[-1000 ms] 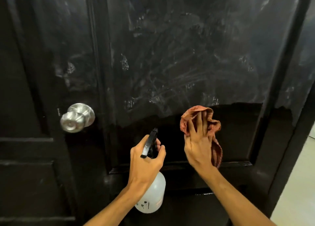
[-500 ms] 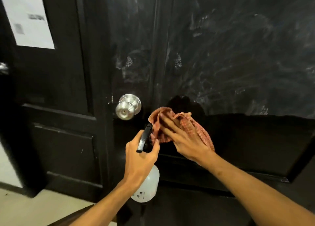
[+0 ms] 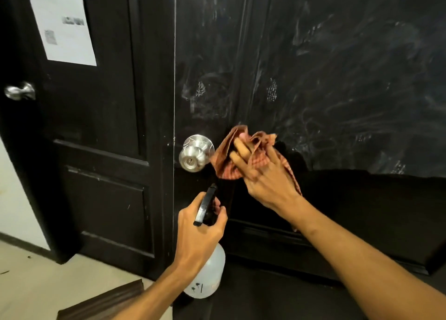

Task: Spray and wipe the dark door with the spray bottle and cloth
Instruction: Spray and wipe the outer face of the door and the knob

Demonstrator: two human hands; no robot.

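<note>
1. The left hand (image 3: 200,225) is nearest. Its grip is curled round the neck of the spray bottle (image 3: 208,271), which it holds upright low in front of the dark door (image 3: 337,78) with the black trigger head (image 3: 205,205) aimed at it. While the other hand wipes, I would keep the bottle out of the cloth's path and leave the trigger unsqueezed.

2. The right hand (image 3: 263,177) presses the reddish checked cloth (image 3: 226,158) against the door, just right of the silver door knob (image 3: 196,153). Its grip is loose and spread, with the fingers nearly straight over the bunched fabric.

3. Below the cloth's level the panel looks evenly dark, while pale smears cover it above. To my eye the wipe should work upward in overlapping passes under firm, flat pressure. Around the knob's base, a folded edge should reach better than the whole wad.

4. Further left, a second dark door carries a paper notice (image 3: 64,22) and its own knob (image 3: 20,91).

5. Hard to make out:
   - The right thumb is behind the cloth, so I cannot tell whether it pinches a fold.
   - The nozzle tip and the left fingertips on the trigger are hidden.
   - The bottle's fill level is unclear.
   - The notice's print is blurred.
   - The door's top and bottom edges are cut off.
</note>
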